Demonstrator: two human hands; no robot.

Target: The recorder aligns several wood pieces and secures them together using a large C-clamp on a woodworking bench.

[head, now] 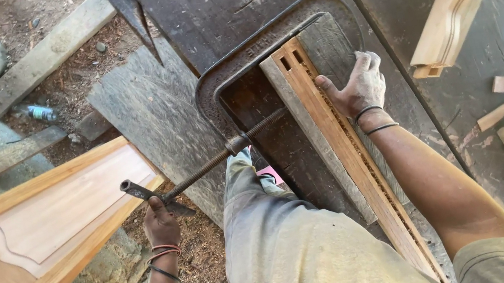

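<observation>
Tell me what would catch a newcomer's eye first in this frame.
Probably the big dark iron clamp frame at centre, its long threaded screw running down-left to a crossbar handle gripped by the left hand. The right hand presses flat on a long slotted wooden rail lying in the clamp. At far left leans a pale raised-panel door piece.

Surface (pixel 499 28): dark, worn wooden top with iron vise frame (pixel 264 41) | 12 o'clock: grooved wooden rail (pixel 329 130) lying in frame | 2 o'clock: moulded wood block (pixel 453 8) | 3 o'clock: small offcuts (pixel 499 113), shavings | ground (pixel 60 83), 9 o'clock: panelled door piece (pixel 58 214)
</observation>
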